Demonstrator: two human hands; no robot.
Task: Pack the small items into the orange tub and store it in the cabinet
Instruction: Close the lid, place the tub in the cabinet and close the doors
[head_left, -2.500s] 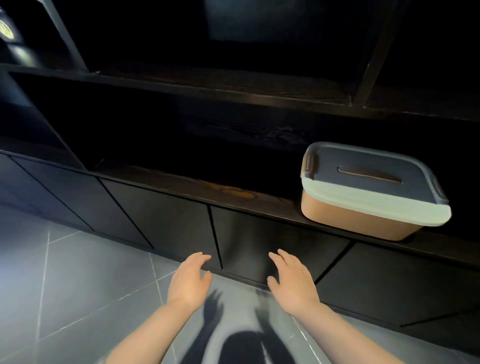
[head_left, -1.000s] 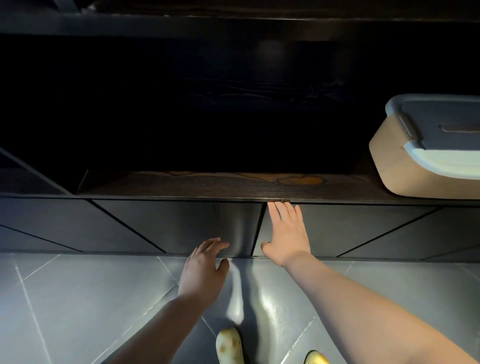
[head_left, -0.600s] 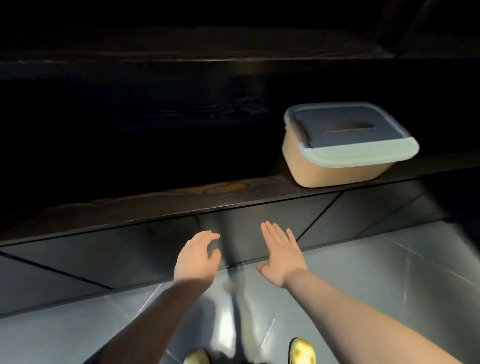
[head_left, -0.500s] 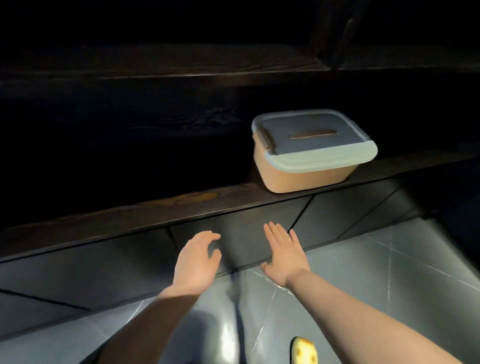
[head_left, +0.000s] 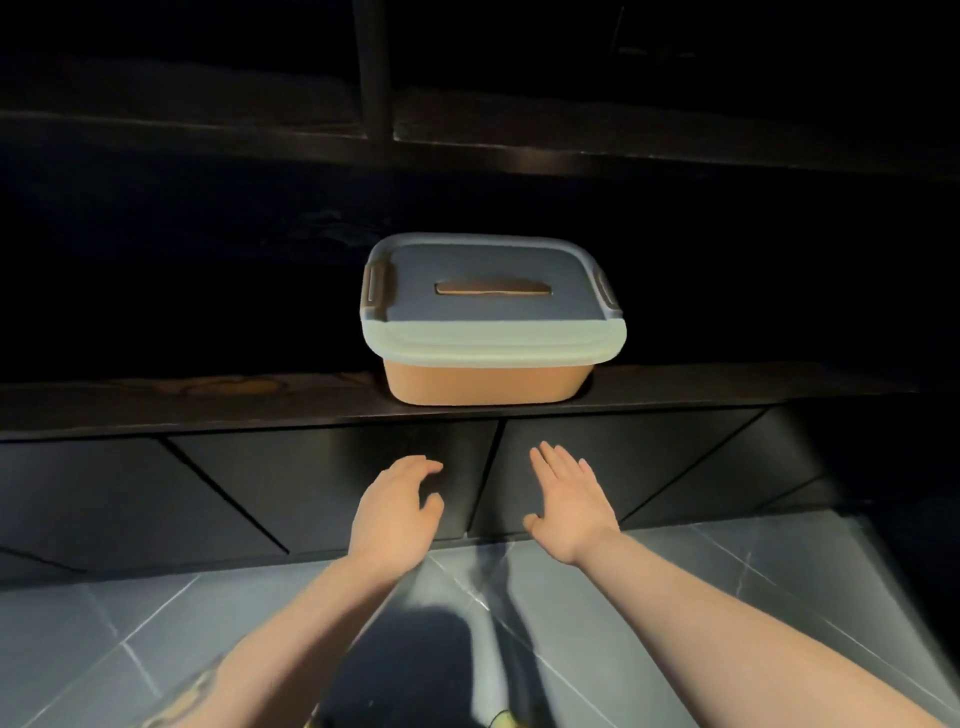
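The orange tub (head_left: 485, 383) stands on the dark cabinet shelf (head_left: 208, 410), straight ahead of me, with its pale lid (head_left: 493, 304) closed and side latches down. Both my hands hover below it in front of the lower cabinet doors, apart from the tub. My left hand (head_left: 397, 512) is empty, fingers loosely curled and spread. My right hand (head_left: 569, 499) is empty too, palm down with fingers stretched flat. No small items are visible outside the tub.
The dark lower cabinet doors (head_left: 322, 483) run under the shelf. Another dark shelf (head_left: 623, 145) with an upright divider (head_left: 371, 67) sits above the tub. Grey tiled floor (head_left: 727, 561) lies below my arms.
The view has swung right, so the tub now sits centred above my hands instead of off to the right. My right hand has come off the cabinet door edge; both hands stay empty.
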